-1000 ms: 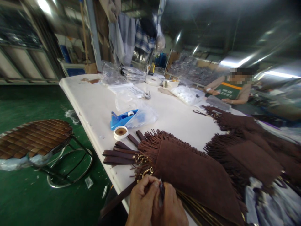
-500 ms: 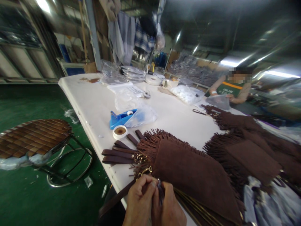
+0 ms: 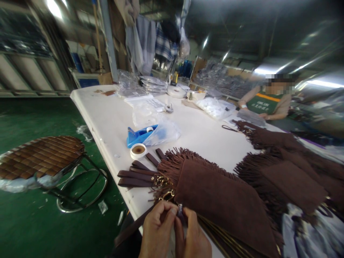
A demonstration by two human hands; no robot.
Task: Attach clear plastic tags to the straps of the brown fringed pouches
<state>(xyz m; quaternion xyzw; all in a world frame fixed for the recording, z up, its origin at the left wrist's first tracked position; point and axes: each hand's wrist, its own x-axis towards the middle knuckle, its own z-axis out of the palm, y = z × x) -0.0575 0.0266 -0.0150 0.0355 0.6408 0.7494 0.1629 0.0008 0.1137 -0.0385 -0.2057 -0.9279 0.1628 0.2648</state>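
Observation:
My left hand (image 3: 158,225) is closed in a pinch at the bottom centre, thumb against the fingertips. Beside it, my right hand (image 3: 195,233) is closed with its fingers curled round a small grey piece with a shiny tip (image 3: 180,208); its kind is not clear. What the left fingertips pinch is hidden. A dark brown strap (image 3: 134,225) runs from the lower left to behind the left hand. Just beyond the hands lie a brown fringed suede bag (image 3: 220,197), gold metal clasps (image 3: 167,196) and several brown strap loops (image 3: 135,182).
On the white table (image 3: 104,118) are a round tub of brown stuff (image 3: 138,150), a blue tape dispenser (image 3: 139,135) and a clear bag (image 3: 215,107). More fringed bags (image 3: 292,179) lie at right. A person (image 3: 266,102) works across the table. A woven-seat stool (image 3: 45,156) stands at left.
Both hands stay close together with a slight shift of the fingers. Less of the grey piece shows between them. The whole view has moved slightly.

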